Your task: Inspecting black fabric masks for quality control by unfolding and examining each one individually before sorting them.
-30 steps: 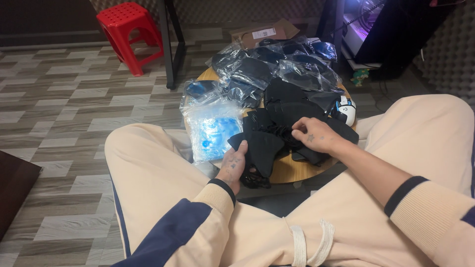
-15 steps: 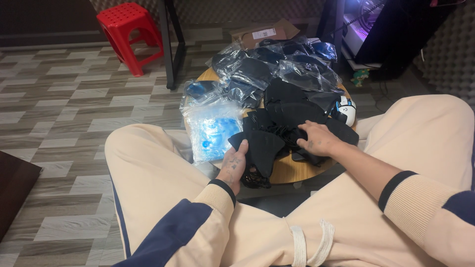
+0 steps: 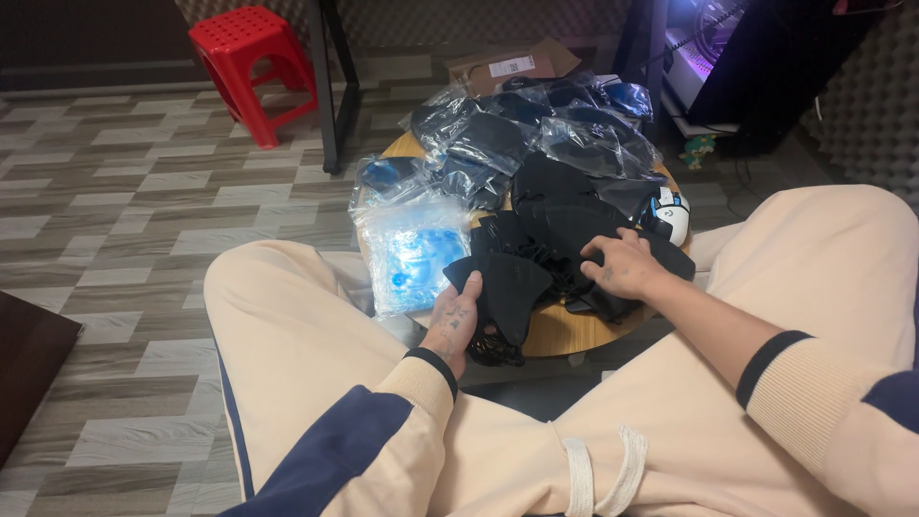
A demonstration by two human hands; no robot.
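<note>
A seated person works at a round wooden table (image 3: 565,330) heaped with bagged black masks (image 3: 498,144). The right hand (image 3: 617,266) presses spread fingers onto loose black masks (image 3: 550,230); the left hand (image 3: 458,321) grips one black mask (image 3: 507,292).

The floor (image 3: 124,211) fills the left half of the frame, laid in grey and beige planks in a staggered pattern. A red plastic stool (image 3: 239,48) stands at the upper left, before a dark wall base. A black metal leg (image 3: 330,96) rises near top centre. At the upper right, purple-white light (image 3: 694,24) glows beside a dark cabinet (image 3: 785,67) and grey textured wall padding (image 3: 871,105). A dark brown furniture edge (image 3: 29,364) enters at the lower left.
</note>
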